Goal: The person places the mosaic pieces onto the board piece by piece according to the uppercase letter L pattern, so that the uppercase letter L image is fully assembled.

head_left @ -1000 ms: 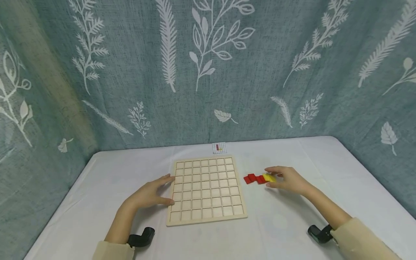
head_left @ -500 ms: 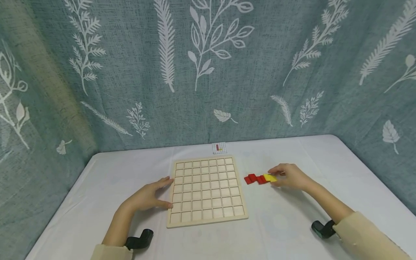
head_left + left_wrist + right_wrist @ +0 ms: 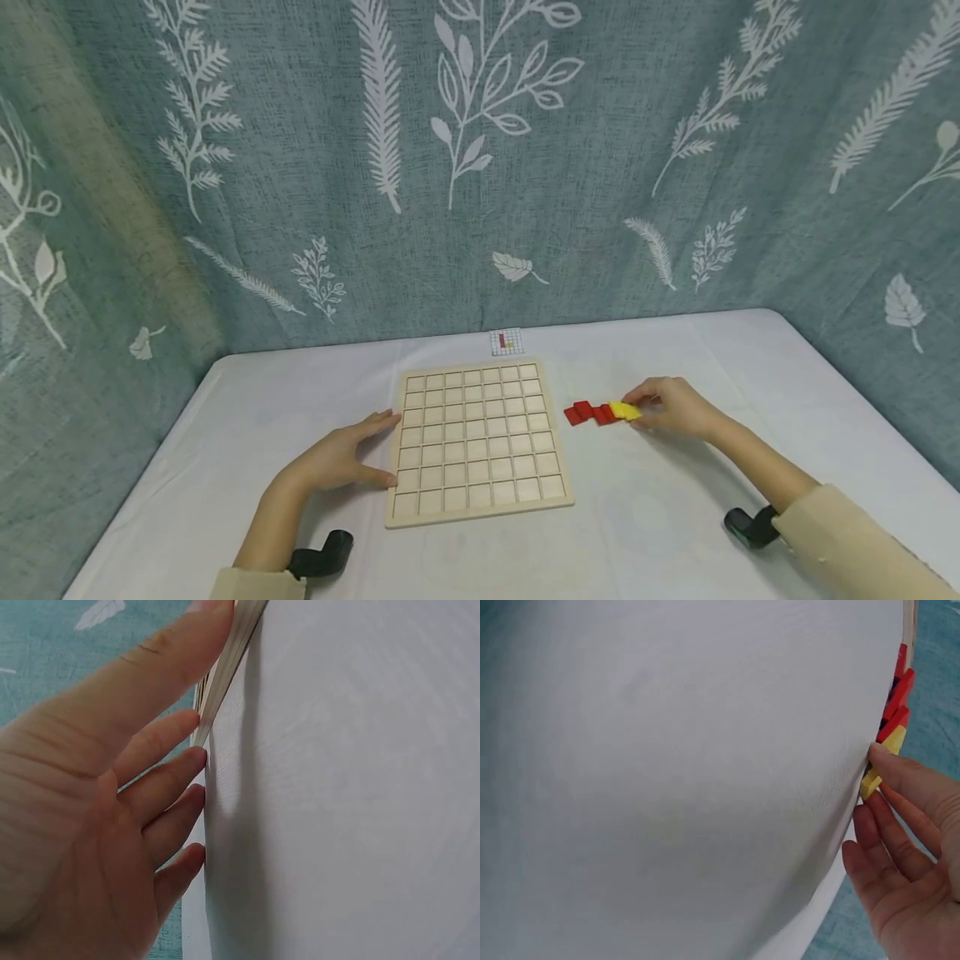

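1. My left hand (image 3: 337, 454) lies at the left edge of a pale wooden board (image 3: 478, 446). Its thumb and fingers are spread apart, the tips touching that edge.
2. The left wrist view shows the same hand close up, the fingers fanned out and the thumb crossing in front of part of the board's edge.
3. The board lies flat, marked into a grid of square cells, roughly in the middle of a white-covered table (image 3: 660, 517).
4. To the right of the board, well apart from my left hand, lies a short, uneven row of small square tiles. The red tiles (image 3: 582, 409) are nearest the board; the yellow tiles (image 3: 618, 409) are at the far right end, some overlapping.
5. My right hand (image 3: 671, 408) is at that yellow end. Thumb and fingers pinch the yellow tiles from opposite sides; how firmly, I cannot tell.
6. Just behind the board sits a small card (image 3: 507, 342), printed with a grid and red and yellow marks.
7. I wear beige sleeves (image 3: 855, 533), with a black device (image 3: 326, 554) at each wrist.
8. Beyond the table hangs a blue-green curtain (image 3: 300, 150) patterned with white leaves.
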Demonstrator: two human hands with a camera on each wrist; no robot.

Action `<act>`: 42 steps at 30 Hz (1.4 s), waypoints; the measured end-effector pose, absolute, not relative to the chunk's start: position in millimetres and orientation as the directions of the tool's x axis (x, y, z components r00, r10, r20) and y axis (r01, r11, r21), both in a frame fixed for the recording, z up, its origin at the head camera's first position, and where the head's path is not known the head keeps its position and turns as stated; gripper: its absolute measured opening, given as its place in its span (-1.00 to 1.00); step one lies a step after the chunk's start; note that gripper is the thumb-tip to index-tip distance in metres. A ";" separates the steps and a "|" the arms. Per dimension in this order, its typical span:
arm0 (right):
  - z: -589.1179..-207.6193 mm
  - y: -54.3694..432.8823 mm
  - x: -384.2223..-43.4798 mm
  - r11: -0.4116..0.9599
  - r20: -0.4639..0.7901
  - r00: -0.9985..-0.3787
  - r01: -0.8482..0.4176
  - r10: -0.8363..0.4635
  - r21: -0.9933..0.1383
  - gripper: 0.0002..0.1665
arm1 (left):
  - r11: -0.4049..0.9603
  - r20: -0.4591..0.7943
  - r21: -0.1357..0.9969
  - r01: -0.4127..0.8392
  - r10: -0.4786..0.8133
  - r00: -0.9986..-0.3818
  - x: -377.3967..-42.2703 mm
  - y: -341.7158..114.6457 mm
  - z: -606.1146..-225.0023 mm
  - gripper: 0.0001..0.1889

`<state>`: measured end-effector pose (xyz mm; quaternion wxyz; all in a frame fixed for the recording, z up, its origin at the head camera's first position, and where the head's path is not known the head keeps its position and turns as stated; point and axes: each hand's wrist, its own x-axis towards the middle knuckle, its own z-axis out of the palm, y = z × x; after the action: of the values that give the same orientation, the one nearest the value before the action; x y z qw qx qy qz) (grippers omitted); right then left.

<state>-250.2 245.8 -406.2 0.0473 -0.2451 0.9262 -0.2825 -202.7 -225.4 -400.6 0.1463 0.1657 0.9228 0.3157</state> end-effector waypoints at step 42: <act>-388.7 183.2 -232.9 0.586 0.092 -0.806 -0.498 -0.585 -0.639 -0.71 | 0.739 -0.175 0.640 0.212 0.408 -0.896 -201.0 -227.9 -404.7 0.03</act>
<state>-232.9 183.2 -388.7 0.0641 -0.3048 0.8881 -0.3380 -201.0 -227.9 -404.7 0.1537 0.1685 0.9197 0.3195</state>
